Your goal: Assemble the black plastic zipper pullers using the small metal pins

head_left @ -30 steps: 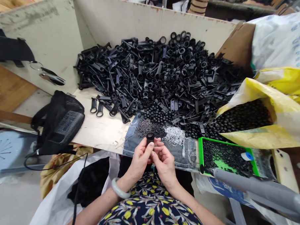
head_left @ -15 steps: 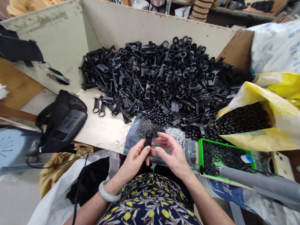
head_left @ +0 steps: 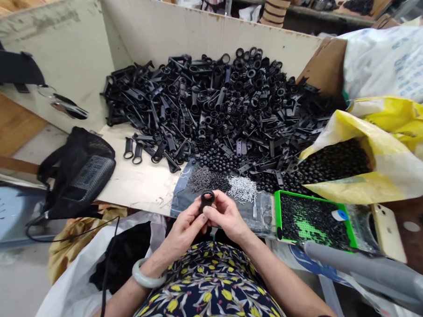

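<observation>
Between my two hands is a black plastic part with a ring at its top [head_left: 207, 196], held close to my body at the table's front edge. My left hand [head_left: 188, 223] wraps its fingers and thumb around the part from the left. From the right, my right hand [head_left: 226, 216] pinches the same part, thumb and fingertips meeting the other thumb just below the ring. The lower end is hidden by my fingers. Just beyond lie a pile of silver pins [head_left: 243, 188], a heap of small grey pieces [head_left: 200, 177] and black balls [head_left: 218, 159].
A large heap of black plastic parts [head_left: 199, 106] fills the board-walled bay. On the right are a green tray [head_left: 277, 213] of small black bits, a yellow-white bag [head_left: 389, 185] of black balls, a phone [head_left: 388, 231] and a grey tool [head_left: 361, 263]. A black bag [head_left: 81, 171] lies left.
My right hand has moved left and closed onto the black part; earlier its fingers were spread apart from it. The ring now tilts more toward me. The view has shifted slightly.
</observation>
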A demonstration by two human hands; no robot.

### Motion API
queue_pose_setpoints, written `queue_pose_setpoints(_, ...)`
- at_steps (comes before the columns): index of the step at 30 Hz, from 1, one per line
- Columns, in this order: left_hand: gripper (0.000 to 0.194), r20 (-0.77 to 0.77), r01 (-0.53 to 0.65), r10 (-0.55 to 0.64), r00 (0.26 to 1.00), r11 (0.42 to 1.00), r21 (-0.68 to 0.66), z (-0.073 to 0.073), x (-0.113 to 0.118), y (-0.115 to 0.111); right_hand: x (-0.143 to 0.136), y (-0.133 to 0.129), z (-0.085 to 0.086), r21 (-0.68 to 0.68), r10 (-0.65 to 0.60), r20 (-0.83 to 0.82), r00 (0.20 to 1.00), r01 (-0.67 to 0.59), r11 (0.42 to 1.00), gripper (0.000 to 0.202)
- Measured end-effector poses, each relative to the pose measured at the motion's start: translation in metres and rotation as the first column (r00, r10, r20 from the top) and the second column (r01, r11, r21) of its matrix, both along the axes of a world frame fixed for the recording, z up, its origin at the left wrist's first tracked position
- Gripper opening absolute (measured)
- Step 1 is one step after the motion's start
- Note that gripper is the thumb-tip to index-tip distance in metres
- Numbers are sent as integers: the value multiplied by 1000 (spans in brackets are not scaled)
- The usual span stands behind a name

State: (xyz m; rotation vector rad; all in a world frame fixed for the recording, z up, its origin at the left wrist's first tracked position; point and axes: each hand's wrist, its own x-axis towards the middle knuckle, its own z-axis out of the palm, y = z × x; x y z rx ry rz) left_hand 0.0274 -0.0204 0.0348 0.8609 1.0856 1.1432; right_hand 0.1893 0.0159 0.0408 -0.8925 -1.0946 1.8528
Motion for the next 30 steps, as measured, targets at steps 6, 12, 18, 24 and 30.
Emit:
queue_pose_setpoints(6,31,-376,221,-96,922,926,307,0,-9,-1,1,-31,-9,-133,-47,-83,995,35,991,47)
queue_pose_setpoints(12,31,-725,331,50,687,866,374,-19,-21,-7,38,-44,-25,-34,-118,210,971,128,991,29)
queue_pose_setpoints(18,19,-729,132,302,614,871,472,-25,-32,12,74,-31,-38,584,-410,704,580,-143,799,18)
queue_pose_setpoints(24,17,-829,387,275,488,783,487,1,15,91,45,-6,-54,727,-632,686,361,-293,621,17)
queue_pose_setpoints(30,14,-942,555,275,193,761,336,-7,56,149,46,-6,-55,732,-622,679,390,-299,612,13)
